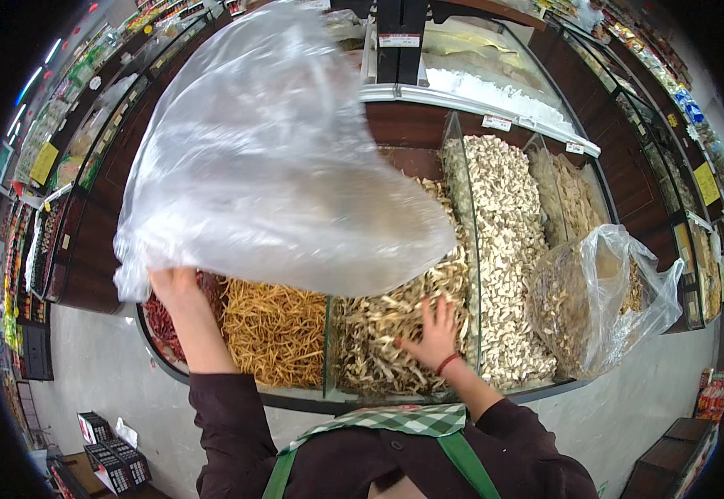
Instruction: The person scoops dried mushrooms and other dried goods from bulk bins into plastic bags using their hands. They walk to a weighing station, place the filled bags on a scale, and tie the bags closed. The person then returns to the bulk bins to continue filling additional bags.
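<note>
A large clear plastic bag (262,187) billows over the display bins, its gathered edge in the grip of my left hand (175,285). My right hand (437,337), with a red band at the wrist, spreads its fingers over sliced dried mushrooms (381,349); whether it touches them I cannot tell. Left of these mushrooms are golden dried strands (275,330), likely dried vegetable or flower buds, then dried red chillies (164,330). To the right lies a bin of small pale dried mushroom pieces (505,249). The bag hides the back of the left bins.
Glass dividers (475,280) stand between the bins. A filled clear plastic bag (568,299) rests at the right corner. Behind is a glass-topped case (486,68) with a dark post (399,50). Black boxes (116,465) sit on the lower left; a dark shelf unit (667,461) stands lower right.
</note>
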A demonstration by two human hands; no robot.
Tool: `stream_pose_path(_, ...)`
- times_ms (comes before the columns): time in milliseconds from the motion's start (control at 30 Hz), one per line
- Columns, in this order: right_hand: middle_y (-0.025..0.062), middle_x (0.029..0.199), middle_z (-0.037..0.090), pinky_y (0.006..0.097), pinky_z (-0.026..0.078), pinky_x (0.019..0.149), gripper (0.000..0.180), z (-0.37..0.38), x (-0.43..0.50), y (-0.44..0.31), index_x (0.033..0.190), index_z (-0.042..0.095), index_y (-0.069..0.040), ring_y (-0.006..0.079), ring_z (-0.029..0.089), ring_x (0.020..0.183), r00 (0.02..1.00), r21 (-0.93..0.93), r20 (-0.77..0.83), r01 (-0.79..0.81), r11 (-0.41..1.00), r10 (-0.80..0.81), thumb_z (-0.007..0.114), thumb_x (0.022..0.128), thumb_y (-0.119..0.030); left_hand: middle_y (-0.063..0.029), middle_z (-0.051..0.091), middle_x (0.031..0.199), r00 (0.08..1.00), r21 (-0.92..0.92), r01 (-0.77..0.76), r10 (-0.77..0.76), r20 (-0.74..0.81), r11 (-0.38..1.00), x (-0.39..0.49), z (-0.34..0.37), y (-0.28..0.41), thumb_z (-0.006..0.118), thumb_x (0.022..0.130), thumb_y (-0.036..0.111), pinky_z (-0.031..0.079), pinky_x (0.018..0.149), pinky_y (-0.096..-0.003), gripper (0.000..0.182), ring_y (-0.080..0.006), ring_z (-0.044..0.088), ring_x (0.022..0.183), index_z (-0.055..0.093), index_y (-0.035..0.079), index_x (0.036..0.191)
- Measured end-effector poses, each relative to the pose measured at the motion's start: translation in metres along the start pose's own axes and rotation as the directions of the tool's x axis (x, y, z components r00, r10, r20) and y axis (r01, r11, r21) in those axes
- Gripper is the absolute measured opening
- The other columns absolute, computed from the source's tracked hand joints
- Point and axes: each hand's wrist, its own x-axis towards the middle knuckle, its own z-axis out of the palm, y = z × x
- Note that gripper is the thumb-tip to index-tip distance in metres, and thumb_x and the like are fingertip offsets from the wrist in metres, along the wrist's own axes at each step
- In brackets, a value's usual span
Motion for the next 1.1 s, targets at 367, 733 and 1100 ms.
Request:
stream_pose_path(367,0.0202,0.145,0.006,0.061,0.021,0.098,0.086,0.019,0.075,-0.018,0.138,0.026,-0.021,0.0433,0.002,0.132,0.972,-0.155,-0.069,0.214,0.965,-0.226,0.067,0.068,-0.05,-0.017,0.047,0.124,0.748,0.743,-0.634,0.415,0.518,0.215,-0.019,-0.03,0.005,0.053,0.08,0.002,0.033,0.096,-0.0307,0.042,-0.0235,0.045,0.113,0.045,-0.008,0.12)
stream_pose_path(733,0.0313,0.132,0.028,0.0574,0.019,0.098,0.097,-0.072,0.176,-0.031,0.139,0.016,-0.006,0.0428,0.025,0.124,0.967,0.22,0.015,-0.252,0.943,0.255,0.049,0.072,-0.068,-0.0131,0.049,0.121,0.748,0.769,-0.614,0.444,0.494,0.179,0.01,-0.078,-0.007,0.052,0.086,0.009,0.038,0.094,-0.0319,0.042,-0.0208,0.047,0.109,0.042,-0.004,0.124)
stream_pose_path(1100,0.0124,0.143,0.024,0.0569,0.02,0.099,0.082,-0.088,0.327,-0.034,0.14,0.019,-0.016,0.0287,0.026,0.13,0.975,-0.243,-0.213,-0.116,0.963,0.064,0.058,0.076,-0.052,-0.0142,0.044,0.125,0.894,0.726,-0.434,0.357,0.272,0.533,-0.025,-0.066,-0.022,0.064,0.077,0.02,0.037,0.095,-0.0319,0.064,-0.022,0.045,0.111,0.036,-0.004,0.129)
